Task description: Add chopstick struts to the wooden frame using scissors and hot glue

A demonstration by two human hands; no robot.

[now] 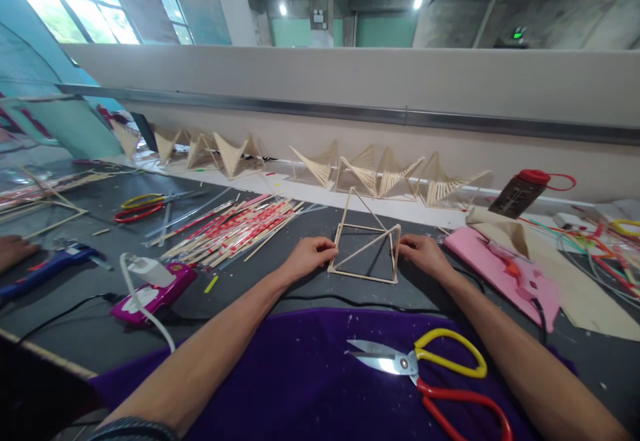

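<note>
A small open frame of thin wooden sticks [365,276] stands on the dark tabletop, with a square base and sticks rising to two raised corners. On its left side my left hand [311,257] pinches the frame between thumb and fingers. My right hand [424,252] is closed at the opposite side, its fingertips at the upright stick there. Nearer to me, open scissors [404,363] with one yellow and one red handle lie on a purple cloth [280,374].
Wooden sticks in red-marked wrappers [240,231] lie to the left, by a purple power strip [153,294]. Finished-looking stick models [320,164] line the back ledge. At right are a pink glue gun [520,271] and a dark bottle [520,193]. Another person's hand [15,252] is far left.
</note>
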